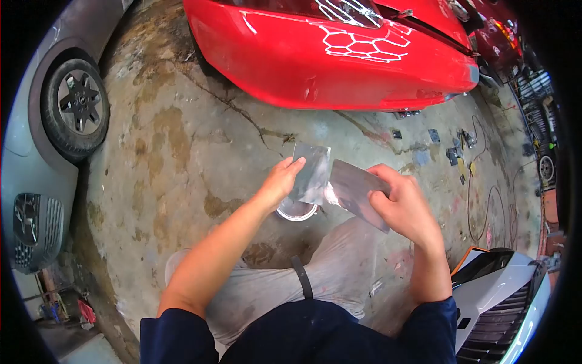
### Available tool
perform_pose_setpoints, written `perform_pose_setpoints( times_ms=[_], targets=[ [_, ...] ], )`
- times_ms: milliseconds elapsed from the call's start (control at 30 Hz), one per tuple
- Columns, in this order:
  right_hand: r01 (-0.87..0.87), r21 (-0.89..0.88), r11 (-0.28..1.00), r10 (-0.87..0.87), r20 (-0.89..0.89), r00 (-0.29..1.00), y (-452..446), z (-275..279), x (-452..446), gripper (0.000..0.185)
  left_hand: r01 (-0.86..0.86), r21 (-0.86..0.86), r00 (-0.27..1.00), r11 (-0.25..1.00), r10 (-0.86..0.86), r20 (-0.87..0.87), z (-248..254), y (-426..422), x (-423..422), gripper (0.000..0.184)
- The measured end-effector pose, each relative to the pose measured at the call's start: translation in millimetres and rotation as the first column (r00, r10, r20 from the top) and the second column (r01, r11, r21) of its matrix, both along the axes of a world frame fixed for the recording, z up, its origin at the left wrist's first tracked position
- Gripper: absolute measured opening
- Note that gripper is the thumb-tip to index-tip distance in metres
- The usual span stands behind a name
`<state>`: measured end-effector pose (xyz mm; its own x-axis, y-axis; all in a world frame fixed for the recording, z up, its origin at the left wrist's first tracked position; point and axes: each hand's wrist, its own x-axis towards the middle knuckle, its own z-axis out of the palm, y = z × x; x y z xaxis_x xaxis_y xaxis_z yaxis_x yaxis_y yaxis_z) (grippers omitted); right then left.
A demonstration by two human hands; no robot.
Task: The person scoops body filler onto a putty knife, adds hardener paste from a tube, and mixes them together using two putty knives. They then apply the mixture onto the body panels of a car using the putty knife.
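Note:
My left hand point(282, 181) grips a thin rectangular metal putty spreader point(313, 170) by its left edge, thumb on top. My right hand point(405, 205) is closed on a second metal putty spreader point(359, 193), which is longer and tilted down to the right. The two spreaders meet or nearly meet at their facing edges. A pale, shiny smear point(331, 194) lies on the right spreader's edge there. Partly hidden below the left spreader is a round tin point(297, 211) with a light rim; its contents are mostly covered.
A red car bumper point(291, 67) spans the front, above the stained concrete floor point(176, 151). To the left stands a grey car with its wheel point(76, 103). A white and black car part point(500, 297) lies at lower right. Small scraps and a hose point(487, 200) lie on the right.

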<state>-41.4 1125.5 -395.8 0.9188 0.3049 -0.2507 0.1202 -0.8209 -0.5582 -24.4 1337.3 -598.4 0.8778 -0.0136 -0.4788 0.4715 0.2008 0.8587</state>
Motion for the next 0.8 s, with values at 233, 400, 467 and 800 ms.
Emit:
perform_pose_setpoints(
  times_ms=[233,400,467,800],
  targets=[
    [-0.206,-0.010,0.979,0.195,0.366,0.910,-9,24,-15,0.023,-0.110,-0.287,0.943,0.952,0.192,0.274,52,-2,-31,0.032],
    [-0.249,-0.073,0.966,0.253,0.477,0.842,-5,22,-23,0.022,-0.165,-0.422,0.937,0.892,0.275,0.216,91,8,-39,0.032],
    [-0.230,-0.089,0.969,0.242,0.513,0.824,-4,9,-25,0.022,-0.166,-0.469,0.933,0.868,0.292,0.210,98,10,-40,0.032],
    [-0.199,0.337,0.920,0.009,0.490,0.872,-1,-81,-25,0.038,-0.294,-0.493,0.922,0.819,0.380,0.082,108,18,-47,0.065]
  ],
)
